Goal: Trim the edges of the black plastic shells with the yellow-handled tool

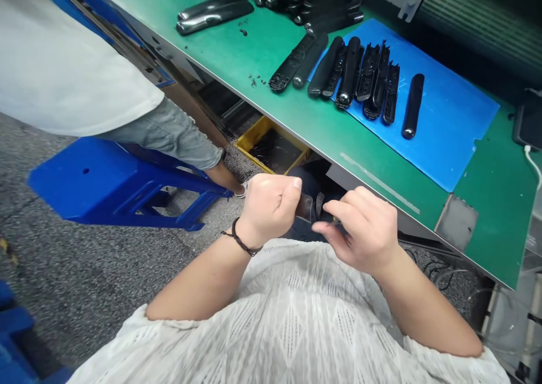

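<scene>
My left hand (271, 206) is closed in a fist around a dark glossy plastic piece (304, 208). Only its end sticks out past my thumb; the rest is hidden in the fist. Just to the right, my right hand (359, 226) has curled fingers, with thumb and forefinger bent close to that end. A small dark bit and a speck of yellow show by these fingertips, too small to name. Both hands are held in front of my body, off the table's near edge. Beyond them, several black plastic handle shells (349, 73) lie in a row, partly on a blue mat (444, 130).
On the green table (220, 56) are a pile of black parts (305, 0), two more shells (214, 11) and a grey plate (457, 221). A yellow crate (249, 147) stands below. At left, a person in a white top (76, 62) sits on a blue stool (97, 180).
</scene>
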A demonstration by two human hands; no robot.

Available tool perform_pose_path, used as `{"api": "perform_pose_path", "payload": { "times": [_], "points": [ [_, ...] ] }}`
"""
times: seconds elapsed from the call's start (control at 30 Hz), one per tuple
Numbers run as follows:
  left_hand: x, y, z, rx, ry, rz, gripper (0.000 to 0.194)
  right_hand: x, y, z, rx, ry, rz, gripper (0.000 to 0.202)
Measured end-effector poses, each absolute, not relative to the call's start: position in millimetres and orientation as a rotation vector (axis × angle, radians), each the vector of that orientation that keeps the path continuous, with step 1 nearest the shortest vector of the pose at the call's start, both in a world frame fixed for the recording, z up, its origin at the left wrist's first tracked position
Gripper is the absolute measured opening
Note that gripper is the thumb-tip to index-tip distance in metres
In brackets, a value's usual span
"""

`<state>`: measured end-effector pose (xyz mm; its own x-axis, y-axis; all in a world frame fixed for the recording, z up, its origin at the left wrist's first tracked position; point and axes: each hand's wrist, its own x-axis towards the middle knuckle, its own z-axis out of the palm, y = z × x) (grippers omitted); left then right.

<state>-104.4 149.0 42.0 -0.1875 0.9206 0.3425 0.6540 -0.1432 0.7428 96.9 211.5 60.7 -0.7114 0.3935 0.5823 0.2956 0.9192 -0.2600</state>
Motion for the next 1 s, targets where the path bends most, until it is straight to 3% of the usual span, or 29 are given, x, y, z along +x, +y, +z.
{"api": "perform_pose_path", "payload": {
  "times": [0.07,0.17,0.73,1.0],
  "points": [
    [-105,149,44,1.794,1.832,1.191,0.057,96,212,62,-0.522,-2.450,0.194,0.050],
    [-105,149,47,1.866,1.852,1.129,0.056,91,213,67,-0.568,-2.483,0.131,0.061],
    [-90,149,61,1.721,2.092,0.935,0.054,86,220,62,-0.522,-2.399,-0.149,0.055],
    [-83,151,58,1.430,1.841,0.831,0.061,89,227,44,-0.429,-2.279,-0.411,0.046]
  ]
}}
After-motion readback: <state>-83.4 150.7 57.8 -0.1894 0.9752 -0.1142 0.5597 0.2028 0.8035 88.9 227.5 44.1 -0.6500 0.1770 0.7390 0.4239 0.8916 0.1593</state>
